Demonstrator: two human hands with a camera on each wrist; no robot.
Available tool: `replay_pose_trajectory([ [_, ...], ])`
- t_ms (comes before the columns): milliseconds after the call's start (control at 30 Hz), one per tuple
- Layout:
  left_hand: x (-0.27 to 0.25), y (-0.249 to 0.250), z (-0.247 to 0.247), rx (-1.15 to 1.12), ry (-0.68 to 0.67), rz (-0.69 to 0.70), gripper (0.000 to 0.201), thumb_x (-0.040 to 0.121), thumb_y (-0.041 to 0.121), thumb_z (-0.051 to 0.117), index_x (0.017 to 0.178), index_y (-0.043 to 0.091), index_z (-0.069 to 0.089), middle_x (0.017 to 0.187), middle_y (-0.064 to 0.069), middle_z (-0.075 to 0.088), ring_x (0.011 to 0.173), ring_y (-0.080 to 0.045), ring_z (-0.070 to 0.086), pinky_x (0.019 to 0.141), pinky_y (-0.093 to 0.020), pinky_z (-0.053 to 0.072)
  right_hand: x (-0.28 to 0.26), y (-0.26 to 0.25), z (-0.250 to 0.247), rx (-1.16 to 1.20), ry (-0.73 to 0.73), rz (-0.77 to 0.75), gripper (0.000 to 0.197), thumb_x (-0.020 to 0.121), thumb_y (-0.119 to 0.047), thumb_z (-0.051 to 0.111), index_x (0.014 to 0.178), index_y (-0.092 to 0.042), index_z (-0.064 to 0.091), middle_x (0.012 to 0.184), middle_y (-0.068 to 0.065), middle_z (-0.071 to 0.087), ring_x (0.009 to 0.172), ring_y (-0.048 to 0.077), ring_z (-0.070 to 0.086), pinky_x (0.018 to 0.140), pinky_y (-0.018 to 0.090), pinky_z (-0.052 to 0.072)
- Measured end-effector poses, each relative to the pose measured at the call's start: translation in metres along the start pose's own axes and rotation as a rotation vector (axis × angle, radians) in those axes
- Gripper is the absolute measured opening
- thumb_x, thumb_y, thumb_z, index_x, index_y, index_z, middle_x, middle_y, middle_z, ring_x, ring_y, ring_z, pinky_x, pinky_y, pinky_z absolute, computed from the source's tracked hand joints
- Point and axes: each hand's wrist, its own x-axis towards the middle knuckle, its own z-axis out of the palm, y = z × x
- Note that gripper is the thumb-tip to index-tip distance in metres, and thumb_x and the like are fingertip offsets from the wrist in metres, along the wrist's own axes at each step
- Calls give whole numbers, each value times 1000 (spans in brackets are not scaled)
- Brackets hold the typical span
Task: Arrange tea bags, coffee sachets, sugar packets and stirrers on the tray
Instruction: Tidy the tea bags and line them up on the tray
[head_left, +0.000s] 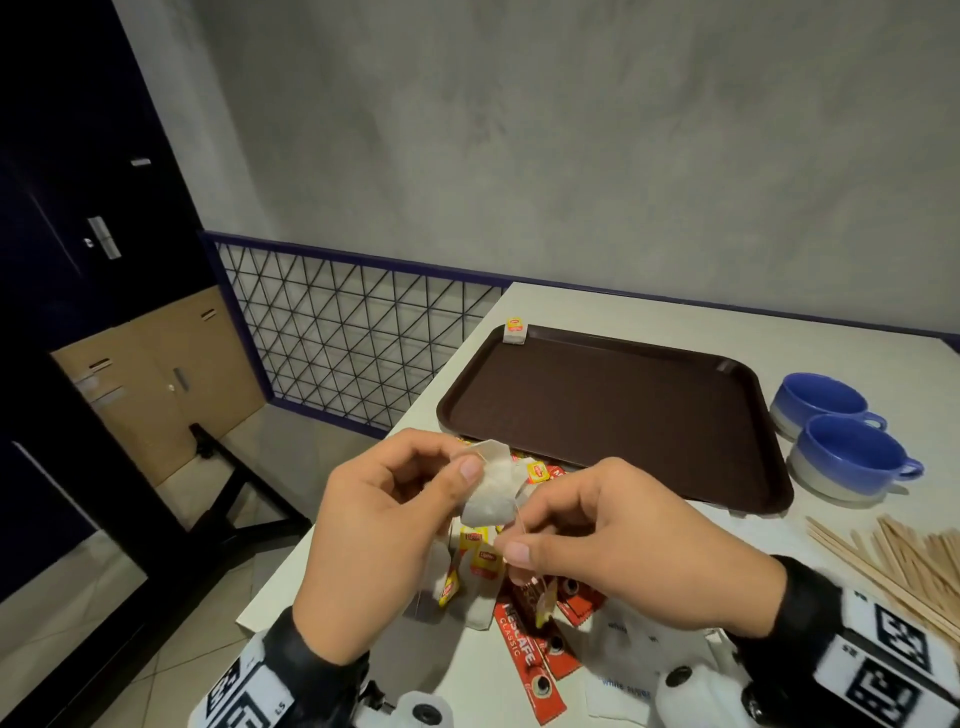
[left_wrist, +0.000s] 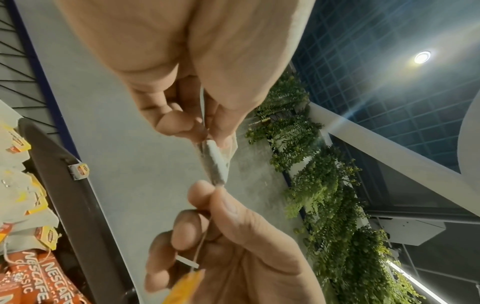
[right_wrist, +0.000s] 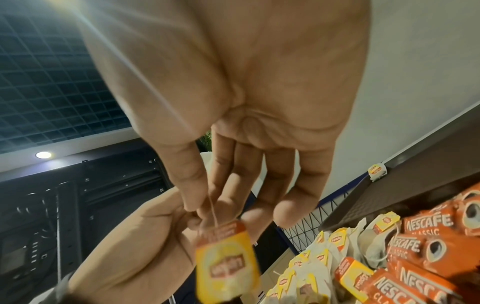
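Head view is showing the left hand (head_left: 384, 525) pinching a white tea bag (head_left: 491, 488) between thumb and fingers above the bench (head_left: 597, 306), while the right hand (head_left: 613, 540) is pinching that bag's thin string (head_left: 518, 512) just beside it. Both grips are grasping, not released. The string's yellow tag (right_wrist: 227, 261) is hanging below the right fingers, blurred in the right wrist view so its print is hard to read. From the left wrist view the tea bag is showing edge-on only, its top hidden between the left fingers.

A brown tray (head_left: 623, 410) is lying on the bench beyond the hands, with one small tea bag (head_left: 515, 331) sitting at its far left corner. The loose pile of tea bags (head_left: 480, 564) and red coffee sachets (head_left: 519, 644) is lying on the bench under the hands, largely covered by them. White sugar packets (head_left: 628, 670) are partly hidden by the right wrist, their lettering unreadable. Wooden stirrers (head_left: 898, 566) are running off the right edge of the frame. Two blue cups (head_left: 841, 441) are standing right of the tray
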Motion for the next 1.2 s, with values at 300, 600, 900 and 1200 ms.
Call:
replay_pose_trajectory([
  [300,1,-3,-2,-19,40,-36,7,89,20,75,85,14,74,66,-16,65,57,-23,56,59,-34,50,-8,5,12,119,-122,-17,17,94,-34,75,96,-19,83,86,0,79,73,2,64,74,22,51],
  [600,-4,10,-2,-137,-71,-46,31,82,38,74,96,11,78,84,-29,64,67,-28,54,63,-39,45,1,11,6,7,-49,38,17,94,-37,76,94,-20,80,86,0,78,75,17,71,80,44,61],
  [900,-11,17,0,-138,-244,-69,13,88,20,70,87,8,75,67,-11,59,59,-12,53,58,-23,45,6,5,-10,72,52,32,8,90,-23,80,92,-29,85,84,4,80,70,33,71,73,38,61],
  [1200,-11,14,0,-203,-228,-234,31,86,36,72,96,8,68,79,-21,66,53,-38,67,60,-52,44,1,12,-6,402,-186,72,38,94,20,43,121,2,64,103,40,63,75,37,72,71,41,62],
])
